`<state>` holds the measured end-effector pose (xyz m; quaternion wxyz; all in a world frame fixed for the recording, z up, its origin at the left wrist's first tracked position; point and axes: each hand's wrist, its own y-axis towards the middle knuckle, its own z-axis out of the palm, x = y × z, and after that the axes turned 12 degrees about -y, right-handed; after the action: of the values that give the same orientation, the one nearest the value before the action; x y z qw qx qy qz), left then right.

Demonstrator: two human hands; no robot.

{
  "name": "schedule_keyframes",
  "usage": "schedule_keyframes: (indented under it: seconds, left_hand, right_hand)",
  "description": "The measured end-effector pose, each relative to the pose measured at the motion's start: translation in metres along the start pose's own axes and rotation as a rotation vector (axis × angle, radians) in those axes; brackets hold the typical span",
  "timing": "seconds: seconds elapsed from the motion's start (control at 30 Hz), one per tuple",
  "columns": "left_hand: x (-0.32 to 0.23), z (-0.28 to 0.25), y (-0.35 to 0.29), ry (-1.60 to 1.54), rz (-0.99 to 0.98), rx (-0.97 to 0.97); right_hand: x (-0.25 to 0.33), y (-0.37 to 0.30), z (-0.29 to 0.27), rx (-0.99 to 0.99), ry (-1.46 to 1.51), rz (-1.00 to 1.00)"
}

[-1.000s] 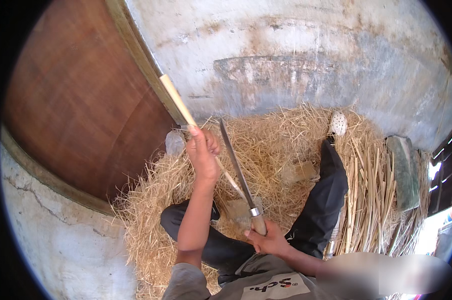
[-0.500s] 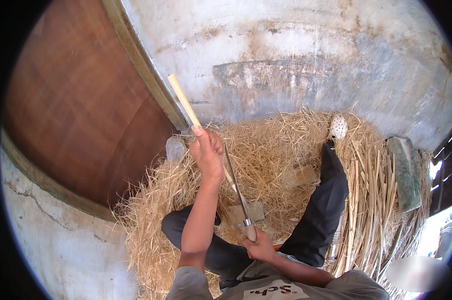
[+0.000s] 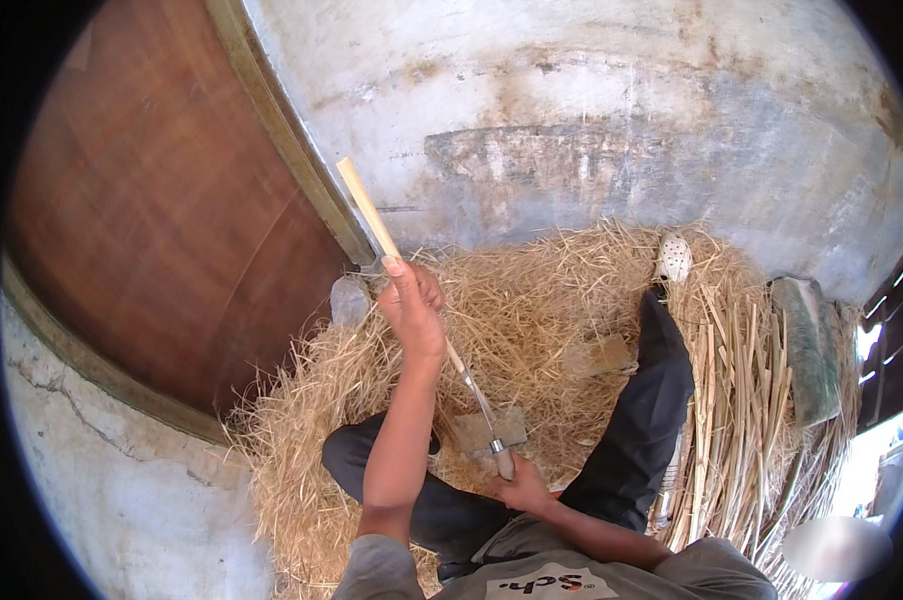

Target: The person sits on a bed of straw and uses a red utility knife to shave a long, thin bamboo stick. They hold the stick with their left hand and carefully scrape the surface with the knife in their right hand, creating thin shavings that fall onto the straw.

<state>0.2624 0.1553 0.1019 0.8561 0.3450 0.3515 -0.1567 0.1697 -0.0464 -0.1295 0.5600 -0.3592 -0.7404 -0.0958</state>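
Note:
My left hand [image 3: 413, 310] is closed round a pale bamboo strip [image 3: 368, 208]. The strip slants, its upper end rising toward the wall and its lower part coming out below the fist. In my right hand [image 3: 527, 488], low in front of my body, is a knife [image 3: 502, 460] with a wooden handle and a metal collar. Its narrow blade points up and left, meeting or overlapping the strip's lower end; whether they touch I cannot tell.
Loose shavings [image 3: 531, 290] cover the ground around my legs. Flat stone-like blocks [image 3: 601, 355] lie among them. At right are a bundle of long strips [image 3: 716, 400] and a greenish slab [image 3: 809, 350]. A stained wall [image 3: 591, 100] and a brown panel [image 3: 171, 200] stand ahead and left.
The knife has slid down along the strip, away from my left fist, and its blade now catches more light. My right hand has shifted slightly right; the left has hardly moved.

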Motion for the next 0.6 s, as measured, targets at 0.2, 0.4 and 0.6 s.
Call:
schedule_keyframes:
  seconds: [0.2, 0.4, 0.6]
  left_hand:
    - [-0.003, 0.001, -0.005, 0.041, -0.041, 0.069]
    - [-0.069, 0.019, -0.005, 0.715, 0.755, -0.031]
    - [-0.261, 0.058, -0.004, 0.592, 1.227, 0.664]
  right_hand:
    - [0.034, -0.004, -0.01, 0.108, 0.257, 0.062]
    - [-0.004, 0.016, 0.005, -0.005, 0.161, -0.068]
    - [0.021, -0.005, -0.008, 0.048, 0.213, 0.035]
